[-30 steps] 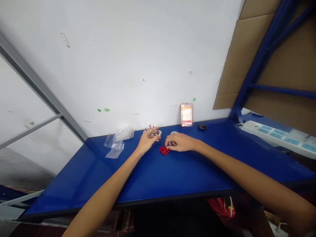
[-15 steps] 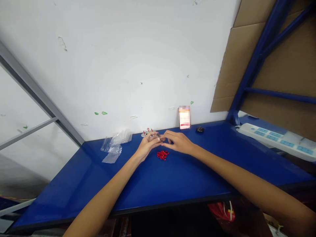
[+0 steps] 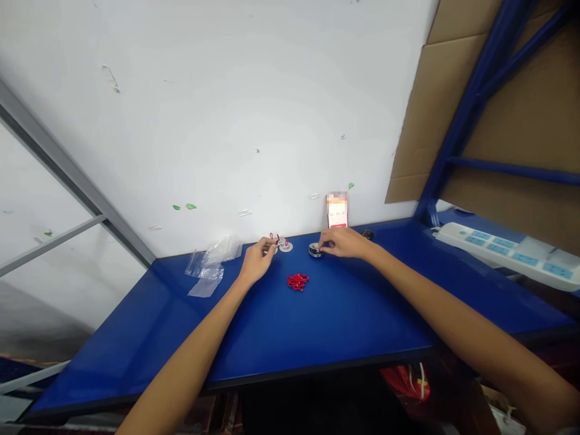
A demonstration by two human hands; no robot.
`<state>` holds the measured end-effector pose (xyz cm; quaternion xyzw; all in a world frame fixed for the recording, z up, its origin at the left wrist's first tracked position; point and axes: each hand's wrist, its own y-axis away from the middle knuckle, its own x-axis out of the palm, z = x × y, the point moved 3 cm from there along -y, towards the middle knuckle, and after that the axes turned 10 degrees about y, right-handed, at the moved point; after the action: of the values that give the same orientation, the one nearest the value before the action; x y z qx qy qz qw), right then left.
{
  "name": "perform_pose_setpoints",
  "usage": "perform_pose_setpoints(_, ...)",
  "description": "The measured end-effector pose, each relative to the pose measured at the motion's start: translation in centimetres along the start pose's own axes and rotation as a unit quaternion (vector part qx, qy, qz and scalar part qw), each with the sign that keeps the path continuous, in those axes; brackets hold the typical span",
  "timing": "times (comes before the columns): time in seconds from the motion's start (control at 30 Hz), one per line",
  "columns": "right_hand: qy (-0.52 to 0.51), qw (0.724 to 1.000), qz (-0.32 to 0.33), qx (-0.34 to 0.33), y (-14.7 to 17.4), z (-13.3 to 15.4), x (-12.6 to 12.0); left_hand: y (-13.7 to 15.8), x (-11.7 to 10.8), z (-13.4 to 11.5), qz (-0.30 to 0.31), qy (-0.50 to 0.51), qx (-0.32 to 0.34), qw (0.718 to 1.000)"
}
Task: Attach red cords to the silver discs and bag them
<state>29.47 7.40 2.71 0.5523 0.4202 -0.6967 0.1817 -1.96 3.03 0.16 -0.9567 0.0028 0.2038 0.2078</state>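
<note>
My left hand [image 3: 257, 261] is closed in a pinch at the back of the table, among pale round discs [image 3: 286, 247] with red cord loops. A small dark piece shows at its fingertips, too small to name. To the right, my right hand [image 3: 343, 243] pinches the right edge of a round black-and-silver piece [image 3: 316, 250], low and flat, resting on the table. In front of both hands lies a small heap of red cords [image 3: 298, 282], touched by neither.
Clear plastic bags [image 3: 212, 263] lie at the left back of the blue table [image 3: 326, 320]. A phone [image 3: 337, 211] with a lit screen leans on the wall. A black object [image 3: 367, 234] sits behind my right wrist. A white power strip [image 3: 507, 254] runs along the right side.
My hands, together over the table before, have moved apart. The left went slightly left to the discs; the right moved right, with the round piece now down on the table.
</note>
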Motion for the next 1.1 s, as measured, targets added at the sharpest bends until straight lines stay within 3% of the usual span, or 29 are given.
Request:
perform_pose_setpoints(0.2,-0.109,0.992,0.062,-0.002,0.0,-0.5,-0.1,0.0,0.0,0.0,0.001,0.009,-0.004,1.0)
perform_pose_setpoints(0.37,-0.124,0.989,-0.037,0.069,0.0,-1.7,-0.7,-0.1,-0.3,-0.5,-0.007,-0.028,0.022,0.999)
perform_pose_setpoints(0.5,-0.051,0.982,-0.14,0.115,0.5,-2.8,-2.1,-0.4,-1.2,-0.3,-0.006,-0.143,0.073,0.987)
perform_pose_setpoints(0.57,-0.011,0.974,-0.175,0.146,0.8,-3.4,-2.6,-0.5,-1.5,0.6,-0.002,-0.188,0.064,0.98)
perform_pose_setpoints(0.73,0.034,0.962,-0.188,0.197,1.4,-4.5,-2.4,-0.6,-0.9,3.7,0.071,-0.215,-0.023,0.974)
perform_pose_setpoints(0.83,0.044,0.963,-0.174,0.201,1.5,-4.6,-1.9,-0.7,-0.5,4.5,0.085,-0.197,-0.048,0.976)
perform_pose_setpoints(1.0,0.048,0.967,-0.177,0.18,1.3,-3.4,-2.1,-0.7,-1.0,3.1,0.059,-0.207,-0.048,0.975)
perform_pose_setpoints(1.1,0.048,0.966,-0.197,0.158,0.9,-2.2,-2.4,-0.7,-1.8,1.0,-0.002,-0.249,-0.004,0.969)
